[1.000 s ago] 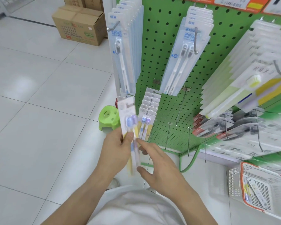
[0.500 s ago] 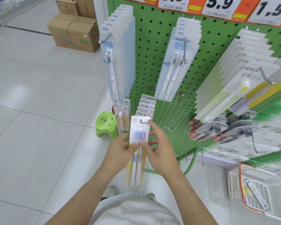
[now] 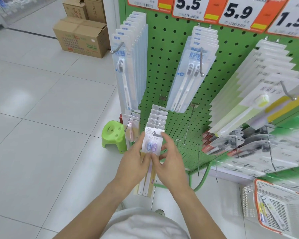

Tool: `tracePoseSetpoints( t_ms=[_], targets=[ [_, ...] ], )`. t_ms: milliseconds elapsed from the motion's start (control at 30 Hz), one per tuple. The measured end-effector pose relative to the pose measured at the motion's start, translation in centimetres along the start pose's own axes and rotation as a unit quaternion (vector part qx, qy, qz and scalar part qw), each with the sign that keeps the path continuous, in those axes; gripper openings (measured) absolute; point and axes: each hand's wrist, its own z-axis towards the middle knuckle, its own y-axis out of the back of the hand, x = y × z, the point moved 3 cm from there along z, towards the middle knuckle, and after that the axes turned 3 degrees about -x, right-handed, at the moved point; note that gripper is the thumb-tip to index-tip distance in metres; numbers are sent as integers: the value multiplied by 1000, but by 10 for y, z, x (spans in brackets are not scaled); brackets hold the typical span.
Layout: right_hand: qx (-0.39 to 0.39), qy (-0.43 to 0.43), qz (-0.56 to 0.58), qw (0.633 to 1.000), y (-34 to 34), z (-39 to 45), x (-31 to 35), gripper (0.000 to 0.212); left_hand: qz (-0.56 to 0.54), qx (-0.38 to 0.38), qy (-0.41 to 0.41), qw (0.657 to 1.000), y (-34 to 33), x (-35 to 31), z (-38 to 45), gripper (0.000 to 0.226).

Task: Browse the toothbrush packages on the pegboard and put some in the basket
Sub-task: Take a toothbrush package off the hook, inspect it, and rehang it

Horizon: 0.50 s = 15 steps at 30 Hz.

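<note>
Obs: both my hands are on one twin-brush toothbrush package (image 3: pixel 152 144), white card top with two brush heads, blue and purple, handles hanging down below my wrists. Left hand (image 3: pixel 134 163) grips its left edge, fingers curled behind, thumb on the front. Right hand (image 3: pixel 169 161) pinches the right edge, index finger raised to the card's top corner beside the hanging hole.

Change: a second ago the package was held low and tilted, well clear of the display. Half a second ago it was upright in front of the lower row. Now the card top sits at the tip of the hook (image 3: pixel 158 134), in front of the stack of matching packs (image 3: pixel 158 116) near the lower left corner of the green pegboard (image 3: pixel 164 66). The hook tip appears to be at or through the hole; I cannot tell which.

Reading: this looks like a re-hang, not a pick. I judge this package is being rejected after inspection, so browsing goes on and the count in the basket is not raised by it.

Basket (image 3: pixel 248 195) stands on the floor at the lower right, below the pegboard's bottom edge, well apart from my hands. It holds at least one package (image 3: pixel 269 209).

Risk: card may miss the hook and drop if released early.
</note>
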Motion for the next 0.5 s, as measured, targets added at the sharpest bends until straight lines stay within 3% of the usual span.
tracePoseSetpoints(
  t_ms=[333,500],
  targets=[
    [-13,4,-34,999,-11,10,0,81,69,-3,-9,998,-2,7,19,73],
    [-15,2,-39,999,-11,13,1,85,45,2,-14,999,-7,5,32,67]
  ],
)
